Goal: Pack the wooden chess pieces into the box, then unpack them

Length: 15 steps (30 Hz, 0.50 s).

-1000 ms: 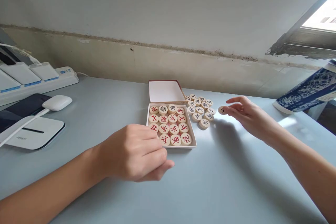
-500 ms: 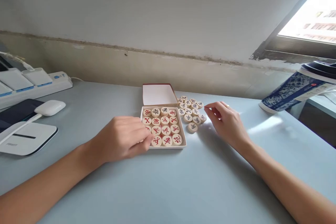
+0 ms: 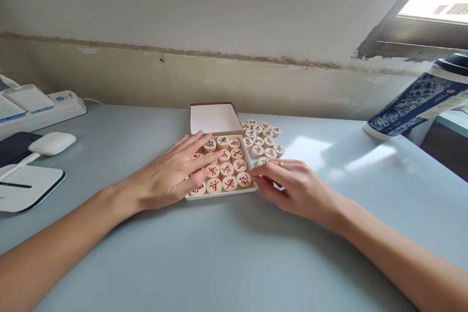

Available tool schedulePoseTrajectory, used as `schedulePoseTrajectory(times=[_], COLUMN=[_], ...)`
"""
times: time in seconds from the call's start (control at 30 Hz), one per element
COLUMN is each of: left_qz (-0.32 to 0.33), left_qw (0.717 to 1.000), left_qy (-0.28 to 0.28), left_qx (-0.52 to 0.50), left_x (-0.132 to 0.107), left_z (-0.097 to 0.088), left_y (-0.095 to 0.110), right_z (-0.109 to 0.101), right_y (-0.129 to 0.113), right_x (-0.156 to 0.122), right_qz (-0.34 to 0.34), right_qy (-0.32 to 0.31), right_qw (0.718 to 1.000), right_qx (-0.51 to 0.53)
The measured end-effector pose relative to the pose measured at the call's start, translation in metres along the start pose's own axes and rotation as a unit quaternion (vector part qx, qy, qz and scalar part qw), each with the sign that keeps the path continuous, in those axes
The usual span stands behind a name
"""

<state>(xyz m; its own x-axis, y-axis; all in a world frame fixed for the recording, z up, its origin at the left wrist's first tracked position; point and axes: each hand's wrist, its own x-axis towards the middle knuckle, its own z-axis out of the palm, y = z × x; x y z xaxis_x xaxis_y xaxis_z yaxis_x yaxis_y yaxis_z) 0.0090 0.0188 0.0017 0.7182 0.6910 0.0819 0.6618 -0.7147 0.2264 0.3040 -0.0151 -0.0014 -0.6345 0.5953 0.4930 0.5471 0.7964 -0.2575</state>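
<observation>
A shallow white box (image 3: 219,195) holds rows of round Chinese chess pieces, mostly with red characters and a couple with black ones at the back. Its open lid (image 3: 214,118) leans up behind it. My left hand (image 3: 171,170) lies over the box's left side with fingers spread, its fingertips on or just above the pieces and hiding some. At the box's front right corner is my right hand (image 3: 296,187), fingers curled and tips pressed together against the wall; what they pinch, if anything, is hidden. Black-character pieces (image 3: 269,141) lie loose behind my right hand.
On the left are a power strip (image 3: 69,107) with plugs, a white earphone case (image 3: 53,143), a dark phone (image 3: 16,147) and a white charging pad (image 3: 32,190). A blue patterned cup (image 3: 409,102) stands at the right edge. The wall runs behind the table (image 3: 219,253).
My left hand has opened from a curled grip and spread over the box. My right hand has moved left and nearer, from beside the loose pieces to the box's corner. The view shifted slightly.
</observation>
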Motion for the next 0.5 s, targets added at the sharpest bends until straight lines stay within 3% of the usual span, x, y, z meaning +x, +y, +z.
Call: schedulePoseTrajectory(times=[0.23, 0.5], left_qz=[0.011, 0.113], left_qw=[0.995, 0.979], left_qy=[0.104, 0.169], left_qx=[-0.001, -0.001], left_x=[0.0026, -0.0055], left_z=[0.0003, -0.0064], left_y=[0.0013, 0.0056], right_z=[0.0003, 0.0002], right_y=[-0.0016, -0.0063], right_x=[0.0001, 0.0031], right_qz=[-0.013, -0.011], right_qy=[-0.017, -0.032], right_qw=[1.000, 0.999], right_qx=[0.005, 0.017])
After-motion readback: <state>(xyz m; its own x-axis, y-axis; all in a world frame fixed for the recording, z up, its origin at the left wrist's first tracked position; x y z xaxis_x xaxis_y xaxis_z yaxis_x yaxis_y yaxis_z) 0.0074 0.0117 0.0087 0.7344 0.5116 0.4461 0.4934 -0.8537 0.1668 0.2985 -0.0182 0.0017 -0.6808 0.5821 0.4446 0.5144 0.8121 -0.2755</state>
